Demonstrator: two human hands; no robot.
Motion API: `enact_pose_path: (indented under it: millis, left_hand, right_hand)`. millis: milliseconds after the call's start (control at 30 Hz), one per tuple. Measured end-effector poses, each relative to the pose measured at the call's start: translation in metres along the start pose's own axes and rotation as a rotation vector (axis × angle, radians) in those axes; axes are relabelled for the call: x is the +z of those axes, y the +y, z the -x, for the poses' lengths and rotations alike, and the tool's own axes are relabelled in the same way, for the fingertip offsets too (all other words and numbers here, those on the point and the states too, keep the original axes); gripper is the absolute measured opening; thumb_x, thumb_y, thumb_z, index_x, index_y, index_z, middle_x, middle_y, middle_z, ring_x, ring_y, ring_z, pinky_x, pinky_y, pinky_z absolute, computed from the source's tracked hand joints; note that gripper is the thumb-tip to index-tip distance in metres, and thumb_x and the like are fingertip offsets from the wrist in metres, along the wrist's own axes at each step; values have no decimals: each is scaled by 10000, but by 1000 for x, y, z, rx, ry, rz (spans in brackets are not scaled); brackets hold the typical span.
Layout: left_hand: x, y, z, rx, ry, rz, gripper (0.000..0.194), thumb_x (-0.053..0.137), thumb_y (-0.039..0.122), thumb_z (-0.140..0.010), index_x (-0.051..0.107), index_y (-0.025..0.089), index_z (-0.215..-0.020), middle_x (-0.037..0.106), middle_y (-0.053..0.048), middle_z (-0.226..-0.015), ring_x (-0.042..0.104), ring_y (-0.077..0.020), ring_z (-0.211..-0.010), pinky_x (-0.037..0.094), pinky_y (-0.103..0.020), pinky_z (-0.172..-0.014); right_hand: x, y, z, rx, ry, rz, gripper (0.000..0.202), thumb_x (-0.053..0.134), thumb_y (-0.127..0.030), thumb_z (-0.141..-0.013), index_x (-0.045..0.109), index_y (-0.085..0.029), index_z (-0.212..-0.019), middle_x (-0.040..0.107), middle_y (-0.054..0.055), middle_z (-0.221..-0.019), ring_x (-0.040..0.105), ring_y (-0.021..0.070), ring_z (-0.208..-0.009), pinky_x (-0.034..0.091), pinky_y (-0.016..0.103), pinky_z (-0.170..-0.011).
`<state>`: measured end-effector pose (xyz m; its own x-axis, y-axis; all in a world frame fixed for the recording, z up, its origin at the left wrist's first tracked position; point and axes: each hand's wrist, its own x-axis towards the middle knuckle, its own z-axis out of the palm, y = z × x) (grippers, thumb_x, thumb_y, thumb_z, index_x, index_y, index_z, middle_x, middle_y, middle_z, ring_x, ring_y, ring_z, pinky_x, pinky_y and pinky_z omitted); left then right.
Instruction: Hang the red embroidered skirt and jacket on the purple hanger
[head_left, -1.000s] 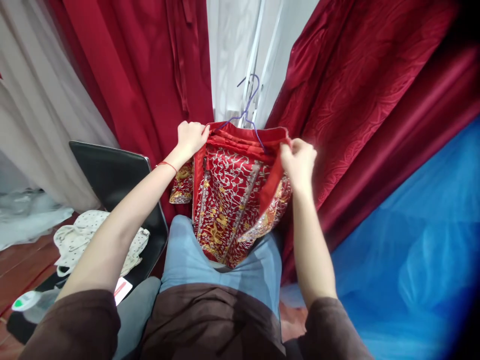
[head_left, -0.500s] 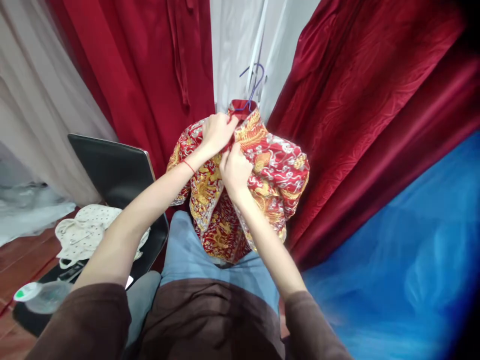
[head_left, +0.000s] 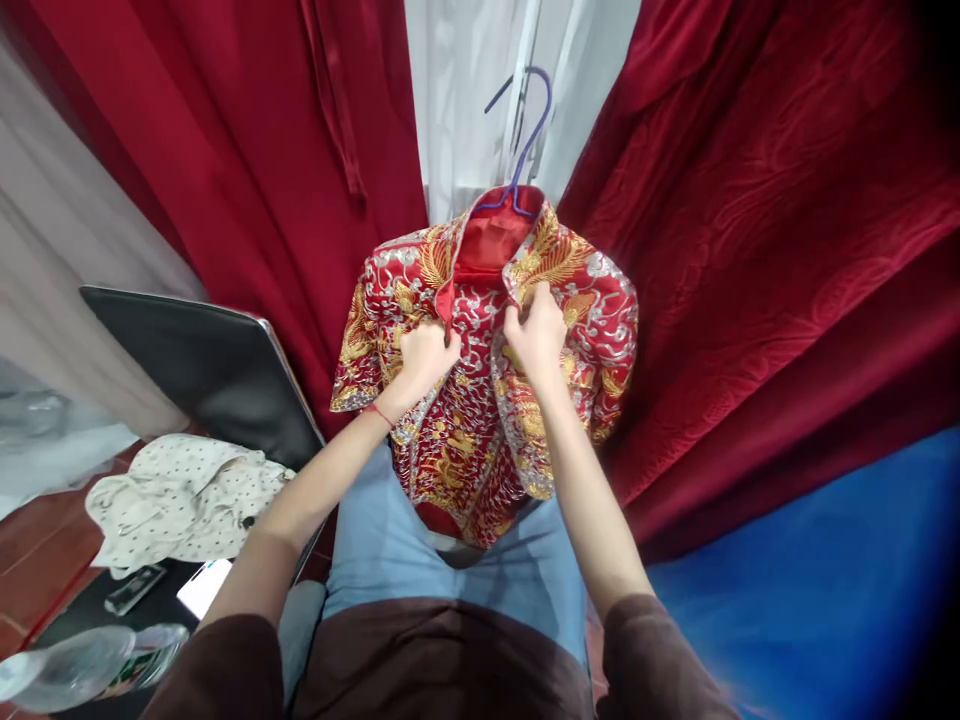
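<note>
A red jacket (head_left: 461, 400) with gold and silver embroidery hangs on a purple hanger (head_left: 541, 110) in front of my legs. Its front is parted, and the plain red lining shows inside the stand-up collar. My left hand (head_left: 426, 358), a red string round its wrist, is closed on the left front edge, just below the collar. On the other front edge, a little higher, my right hand (head_left: 538, 335) is closed with the thumb on the cloth. What the hanger's hook rests on, if anything, cannot be made out.
At my left stands a black chair (head_left: 202, 370) with a polka-dot white cloth (head_left: 184, 500), a white phone-like item (head_left: 204, 588), a small dark object (head_left: 135, 590) and a clear plastic bottle (head_left: 82, 665). Red curtains (head_left: 750, 250) hang on both sides; blue sheeting (head_left: 810, 580) lies right.
My hands have moved apart, the left one down and the right one to the right and up. The jacket's front has parted wider, showing more of its inside. The view has shifted slightly.
</note>
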<state>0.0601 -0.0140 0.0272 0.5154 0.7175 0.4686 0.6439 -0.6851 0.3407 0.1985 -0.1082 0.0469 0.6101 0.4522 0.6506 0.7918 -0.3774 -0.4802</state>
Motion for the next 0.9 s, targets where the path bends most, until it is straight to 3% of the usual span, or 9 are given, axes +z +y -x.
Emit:
enact_pose_path:
  millis: [133, 267, 433, 533, 633, 733, 833, 900]
  left_hand:
    - [-16, 18, 23, 57, -20, 35, 441, 459, 449, -913, 711, 152, -706, 706, -160, -709, 692, -288, -696, 450, -381, -670]
    - [-34, 42, 34, 82, -6, 90, 413, 474, 450, -917, 720, 177, -728, 703, -123, -669, 663, -235, -611, 435, -351, -616]
    - [-19, 51, 14, 113, -105, 6, 367, 449, 375, -935, 729, 151, -855, 730, -152, -758, 680, -249, -646, 432, -350, -615]
    - [-7, 41, -9, 130, -112, 17, 368, 427, 370, -941, 718, 153, -888, 734, -145, -814, 688, -256, -696, 436, -355, -640]
    - [7, 25, -24, 121, -61, 83, 296, 469, 362, -924, 701, 177, -938, 728, -117, -827, 674, -245, -711, 422, -348, -647]
    - [31, 5, -14, 131, 33, 202, 236, 515, 383, -914, 664, 200, -927, 701, -98, -797, 642, -230, -697, 410, -347, -650]
    - [65, -16, 25, 113, 137, 396, 204, 571, 419, -901, 584, 242, -799, 634, -64, -742, 601, -216, -709, 419, -339, -676]
    - [91, -29, 58, 53, 153, 557, 201, 619, 388, -876, 542, 263, -739, 592, -42, -730, 573, -207, -713, 425, -331, -702]
  right_hand:
    - [-1, 14, -18, -110, -63, -246, 214, 522, -253, -890, 338, -260, -781, 460, -35, -718, 412, 128, -650, 386, 298, -694]
    - [-5, 6, -2, -176, -63, -486, 182, 469, -343, -929, 405, -254, -784, 432, -50, -671, 403, 130, -610, 415, 301, -660]
    - [3, -10, 9, -193, -111, -668, 143, 468, -341, -914, 561, -245, -964, 564, -4, -797, 526, 164, -753, 498, 349, -757]
    - [20, -10, -11, -197, -128, -776, 193, 469, -393, -935, 573, -249, -1011, 592, 10, -883, 565, 168, -827, 516, 362, -821]
    - [30, -4, -20, -204, -167, -743, 196, 485, -403, -946, 567, -237, -1010, 577, 5, -860, 571, 156, -799, 521, 345, -797]
    - [26, 7, 14, -262, -185, -672, 217, 546, -337, -933, 554, -229, -1122, 612, 32, -962, 612, 169, -870, 534, 363, -832]
    - [25, 23, 85, -264, -64, -624, 321, 564, -241, -911, 554, -274, -1229, 644, 82, -1173, 628, 237, -1099, 518, 456, -963]
    - [35, 37, 136, -157, 72, -633, 267, 538, -218, -904, 593, -303, -1150, 675, 72, -1092, 661, 262, -1044, 530, 497, -932]
